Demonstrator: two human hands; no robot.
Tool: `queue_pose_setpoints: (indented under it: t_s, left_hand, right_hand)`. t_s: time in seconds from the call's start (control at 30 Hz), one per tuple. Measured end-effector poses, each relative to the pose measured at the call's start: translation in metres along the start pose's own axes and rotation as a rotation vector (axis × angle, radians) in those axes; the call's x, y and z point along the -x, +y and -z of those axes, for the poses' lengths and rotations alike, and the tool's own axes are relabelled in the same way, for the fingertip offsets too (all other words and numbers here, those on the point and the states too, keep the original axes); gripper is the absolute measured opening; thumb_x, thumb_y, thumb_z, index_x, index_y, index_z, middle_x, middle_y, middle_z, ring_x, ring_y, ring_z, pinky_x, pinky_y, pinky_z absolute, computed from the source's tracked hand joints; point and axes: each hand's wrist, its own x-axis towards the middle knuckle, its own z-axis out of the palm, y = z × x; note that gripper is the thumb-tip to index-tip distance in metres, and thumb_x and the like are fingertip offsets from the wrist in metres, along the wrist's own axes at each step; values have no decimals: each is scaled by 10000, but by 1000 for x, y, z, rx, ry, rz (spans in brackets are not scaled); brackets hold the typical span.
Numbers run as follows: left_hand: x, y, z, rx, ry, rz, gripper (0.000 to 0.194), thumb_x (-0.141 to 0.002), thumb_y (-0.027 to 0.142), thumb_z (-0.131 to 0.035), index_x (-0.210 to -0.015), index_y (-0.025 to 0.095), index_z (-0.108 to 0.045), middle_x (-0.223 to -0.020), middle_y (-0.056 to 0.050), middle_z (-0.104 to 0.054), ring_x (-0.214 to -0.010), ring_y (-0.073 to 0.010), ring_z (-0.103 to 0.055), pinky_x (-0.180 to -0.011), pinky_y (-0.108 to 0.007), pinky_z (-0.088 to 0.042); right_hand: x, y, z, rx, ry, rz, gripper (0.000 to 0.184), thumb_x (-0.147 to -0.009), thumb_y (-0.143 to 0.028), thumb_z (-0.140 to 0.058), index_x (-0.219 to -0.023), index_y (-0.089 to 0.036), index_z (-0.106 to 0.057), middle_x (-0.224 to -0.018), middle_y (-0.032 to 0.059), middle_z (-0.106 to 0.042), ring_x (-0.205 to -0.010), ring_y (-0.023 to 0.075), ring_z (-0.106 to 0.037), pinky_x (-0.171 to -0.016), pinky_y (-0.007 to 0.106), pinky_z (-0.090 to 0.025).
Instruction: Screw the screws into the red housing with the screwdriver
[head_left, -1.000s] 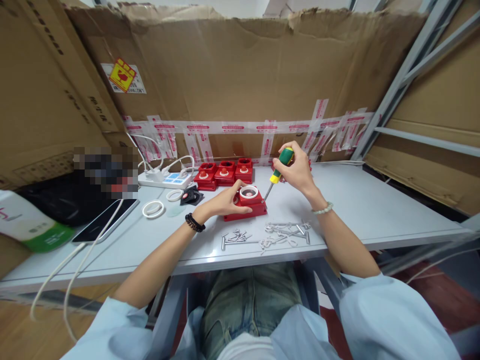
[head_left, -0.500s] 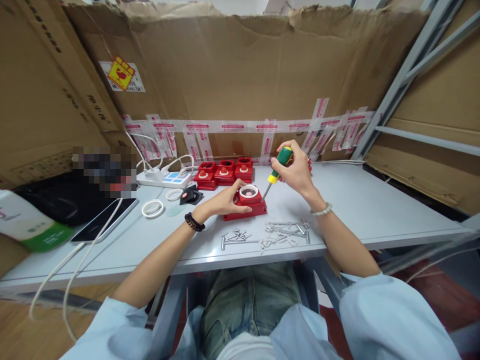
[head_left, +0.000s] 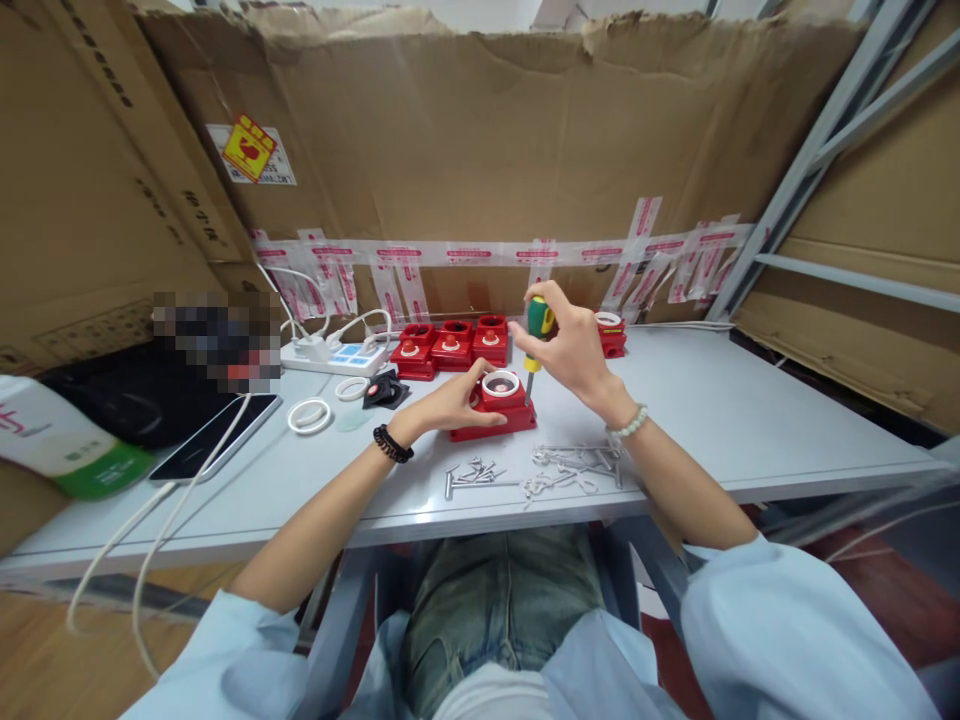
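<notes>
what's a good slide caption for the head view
Left hand grips a red housing topped by a white ring; right hand holds a green-yellow screwdriver at the housing's corner.

- Left hand [head_left: 450, 402] clasps the red box [head_left: 499, 420], thumb along its near side, a finger on its far side.
- Left forearm [head_left: 322, 520] reaches in from the box's near left.
- Right hand [head_left: 576, 350] hangs above and right of the box, fingers bent into a grip.
- Right forearm [head_left: 679, 480] slants toward the box from the near right.
</notes>
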Motion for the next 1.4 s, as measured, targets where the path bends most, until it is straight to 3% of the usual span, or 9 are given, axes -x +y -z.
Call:
queue_pose_setpoints:
  t_s: [0.1, 0.3, 0.53, 0.73, 0.9, 0.97, 1.17, 1.3, 1.4]
  left_hand:
    - [0, 0, 0, -8, -9, -9, 581, -734, 498, -725, -1148, 208, -440, -1193, -96, -615, -1030, -270, -615, -875, -391, -482]
    - [0, -1, 0, -11, -11, 5, 618, -730, 509, -728, -1179, 209, -426, -1183, -99, -626, -1073, -280, -607, -912, -404, -465]
    - [0, -1, 0, -1, -3, 8, 623, -723, 512, -732, -1180, 210, -435, -1194, -99, -627, -1033, -272, -617, -885, -395, -476]
    - [0, -2, 1, -24, -8, 24, 607, -722, 492, -726, -1180, 220, -435, -1134, -81, -648, -997, -267, -625, -870, -400, -478]
    - [0, -1, 1, -8, -6, 29, 641, -712, 519, -732, -1194, 219, -434, -1186, -96, -640, -1045, -279, -625, -885, -393, -477]
    - [0, 0, 1, 4, -1, 25, 645, -704, 519, -740, -1187, 212, -442, -1178, -99, -644, -1052, -282, -625, -887, -390, -478]
    - [0, 0, 1, -1, -14, 35, 638, -714, 514, -736, -1194, 219, -438, -1136, -83, -657, -1030, -280, -626, -888, -410, -481]
    - [0, 0, 1, 18, -16, 32, 636, -719, 516, -736, -1188, 218, -426, -1187, -93, -635, -1121, -294, -601, -940, -416, -471]
    - [0, -1, 0, 20, -10, 17, 618, -720, 513, -736, -1171, 221, -432, -1231, -97, -611, -1142, -296, -592, -943, -410, -474]
  right_hand:
    - [1, -8, 1, 57, -38, 55, 254, -815, -317, -584, -1053, -234, -554, -772, 5, -594, -645, 157, -497, -630, 306, -400]
    - [0, 0, 15, -393, -316, 72, 366, -874, -228, -461, -1239, -251, -483, -958, 13, -640, -741, 138, -592, -685, 296, -491]
    - [3, 10, 6, -54, -49, 3, 324, -845, -403, -621, -1134, -270, -561, -708, -33, -577, -572, 130, -489, -638, 308, -448]
    - [4, 15, 14, -357, -191, 48, 373, -887, -284, -480, -1258, -286, -507, -1027, 20, -624, -826, 162, -611, -737, 328, -513]
    - [6, 12, 8, -161, -73, -6, 362, -844, -385, -615, -1181, -270, -548, -826, -5, -616, -681, 155, -565, -677, 315, -486]
    - [6, 12, 7, -89, -37, 8, 342, -858, -382, -597, -1178, -271, -552, -864, 7, -625, -714, 164, -570, -709, 328, -482]
    - [4, 18, 11, -404, -206, 29, 366, -889, -309, -501, -1253, -275, -485, -974, 14, -616, -795, 146, -608, -708, 301, -514]
    - [5, 14, 8, -176, -93, 1, 343, -838, -381, -620, -1150, -260, -545, -805, -17, -596, -642, 129, -527, -657, 300, -477]
    - [6, 11, 9, -109, -81, 13, 326, -838, -348, -601, -1148, -270, -541, -794, -15, -592, -673, 148, -527, -686, 321, -473]
